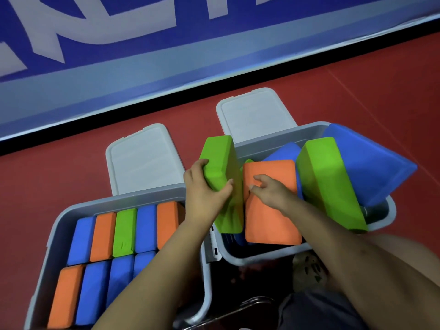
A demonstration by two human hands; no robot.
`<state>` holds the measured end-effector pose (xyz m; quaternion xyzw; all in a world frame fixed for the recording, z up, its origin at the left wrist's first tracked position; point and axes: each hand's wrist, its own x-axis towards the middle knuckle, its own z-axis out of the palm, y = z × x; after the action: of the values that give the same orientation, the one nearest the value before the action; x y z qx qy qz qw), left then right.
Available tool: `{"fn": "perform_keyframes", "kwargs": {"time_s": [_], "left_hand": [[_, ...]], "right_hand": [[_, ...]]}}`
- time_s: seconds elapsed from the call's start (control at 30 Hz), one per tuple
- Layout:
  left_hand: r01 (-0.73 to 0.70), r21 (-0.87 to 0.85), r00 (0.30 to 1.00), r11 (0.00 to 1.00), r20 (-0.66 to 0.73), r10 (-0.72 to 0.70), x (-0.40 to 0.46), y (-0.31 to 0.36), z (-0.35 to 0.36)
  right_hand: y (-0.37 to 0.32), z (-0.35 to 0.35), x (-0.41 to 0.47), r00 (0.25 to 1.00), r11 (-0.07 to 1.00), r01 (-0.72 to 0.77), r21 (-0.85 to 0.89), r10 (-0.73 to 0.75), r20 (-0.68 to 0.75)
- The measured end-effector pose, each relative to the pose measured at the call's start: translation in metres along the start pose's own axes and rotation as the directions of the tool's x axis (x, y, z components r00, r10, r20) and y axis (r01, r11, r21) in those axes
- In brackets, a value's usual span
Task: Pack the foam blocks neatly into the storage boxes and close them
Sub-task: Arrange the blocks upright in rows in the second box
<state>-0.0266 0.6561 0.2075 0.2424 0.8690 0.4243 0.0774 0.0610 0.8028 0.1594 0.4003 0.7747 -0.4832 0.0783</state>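
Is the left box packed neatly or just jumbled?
Neatly: the left box holds foam blocks standing side by side in two rows.

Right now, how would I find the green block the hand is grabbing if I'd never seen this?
Find the two grey boxes on the red floor and look at the right box, where blocks lie jumbled. At its left edge the left hand grips a green block standing on end, beside an orange block. The other green block is farther right and no hand touches it.

Bright, even indoor light, soft focus

Wide-angle bending at the edges; slight motion blur throughout; the blue banner (119,32) lettering smears; shadows are faint.
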Motion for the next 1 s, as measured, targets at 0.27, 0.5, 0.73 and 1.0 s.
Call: {"fn": "perform_keyframes", "kwargs": {"time_s": [0.27, 0.5, 0.73, 1.0], "left_hand": [[0.251, -0.004, 0.966, 0.968, 0.07, -0.251, -0.02, -0.008, -0.008], [0.232, 0.107, 0.962, 0.967, 0.121, -0.244, -0.007, 0.01, -0.004], [0.289, 0.481, 0.828, 0.828, 0.308, -0.468, 0.027, 0.012, 0.001], [0.408, 0.398, 0.676, 0.822, 0.473, -0.565, -0.013, -0.041, 0.005]], "right_hand": [[0.04, -0.013, 0.015, 0.905, 0.943, -0.331, -0.038, 0.306, -0.296], [0.075, -0.004, 0.031, 0.873, 0.827, -0.402, 0.393, 0.475, -0.106], [0.051, -0.015, 0.011, 0.981, 0.992, -0.122, 0.03, 0.126, -0.147], [0.022, -0.037, -0.01, 0.945, 0.997, 0.016, -0.076, -0.04, -0.323]]}}
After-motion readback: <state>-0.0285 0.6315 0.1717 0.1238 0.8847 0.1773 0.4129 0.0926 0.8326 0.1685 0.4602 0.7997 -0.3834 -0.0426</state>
